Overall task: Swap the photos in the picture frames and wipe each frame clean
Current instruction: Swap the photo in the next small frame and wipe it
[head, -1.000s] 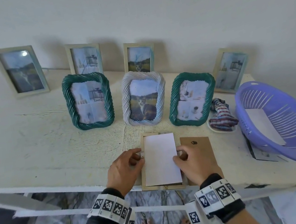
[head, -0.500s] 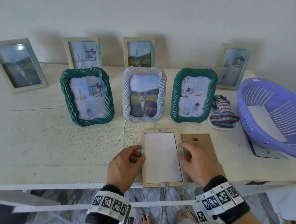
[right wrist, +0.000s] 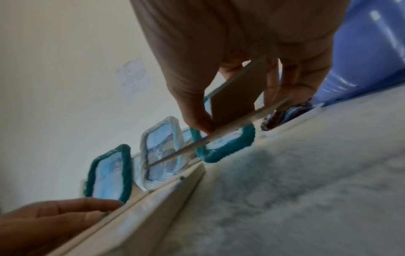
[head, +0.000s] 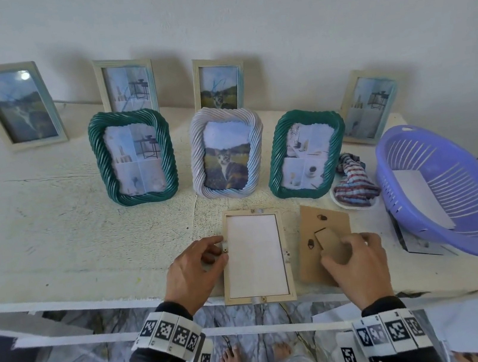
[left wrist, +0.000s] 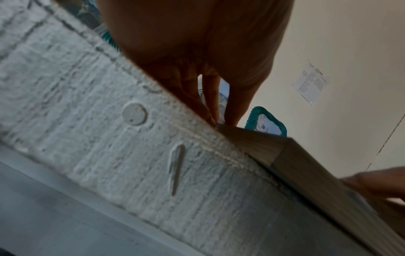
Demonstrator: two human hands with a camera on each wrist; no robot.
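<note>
The right hand (head: 353, 259) has left the frame (head: 255, 255) and now pinches the backing (head: 324, 241) beside it, the left hand (head: 194, 271) still pinching the frame's edge, so reclosing seems next.

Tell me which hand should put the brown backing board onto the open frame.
The right hand: it already grips the backing board by its stand. The left hand is steadying the open frame at its left edge.
</note>
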